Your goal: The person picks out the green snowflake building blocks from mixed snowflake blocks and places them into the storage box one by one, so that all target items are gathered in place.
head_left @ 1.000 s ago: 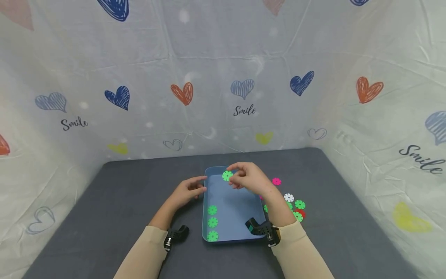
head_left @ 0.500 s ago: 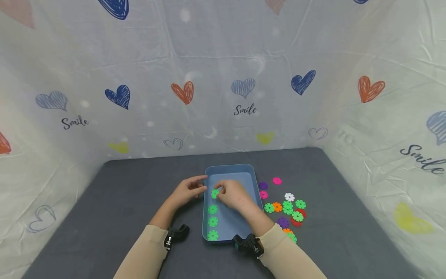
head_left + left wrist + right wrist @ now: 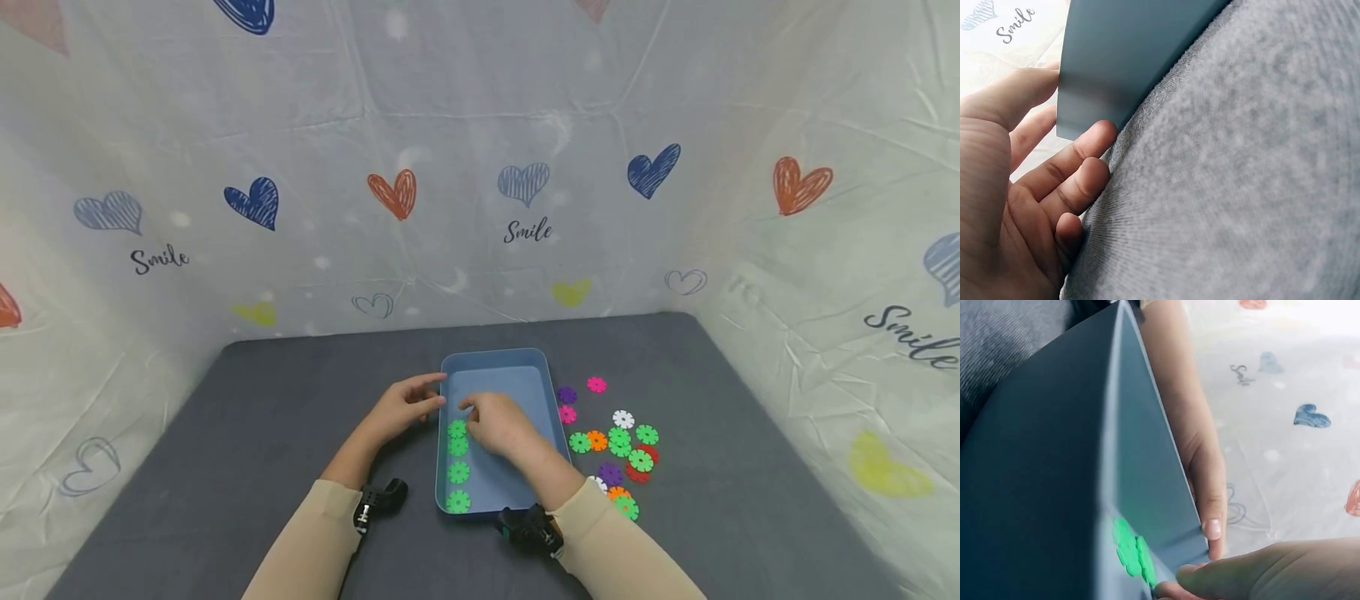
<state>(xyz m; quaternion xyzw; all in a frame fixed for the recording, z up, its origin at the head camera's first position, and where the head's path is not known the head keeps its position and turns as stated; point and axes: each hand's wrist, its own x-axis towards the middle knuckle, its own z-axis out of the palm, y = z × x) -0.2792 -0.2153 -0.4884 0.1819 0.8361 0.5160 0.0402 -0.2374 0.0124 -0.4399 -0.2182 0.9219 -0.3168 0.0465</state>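
Observation:
Several green notched plastic discs (image 3: 458,472) lie in a column along the left side of a blue tray (image 3: 501,360). The two farthest discs overlap or sit edge to edge. My right hand (image 3: 501,423) is over the tray beside the farthest disc (image 3: 457,428), index finger bent above it. In the right wrist view, the thumb (image 3: 1190,572) and a fingertip show just off the green discs (image 3: 1132,549), with nothing between them. My left hand (image 3: 405,407) rests its fingertips against the tray's left wall (image 3: 1104,69), fingers loosely bent.
Loose discs lie on the dark grey tabletop right of the tray: pink (image 3: 597,384), purple (image 3: 567,395), white (image 3: 622,419), orange (image 3: 597,441), red (image 3: 639,473) and more green (image 3: 647,434). A white cloth printed with hearts (image 3: 450,250) surrounds the table.
My right hand has come left and nearer over the tray, bringing a green disc to the far end of the column and letting it go. The left hand stays at the tray's edge.

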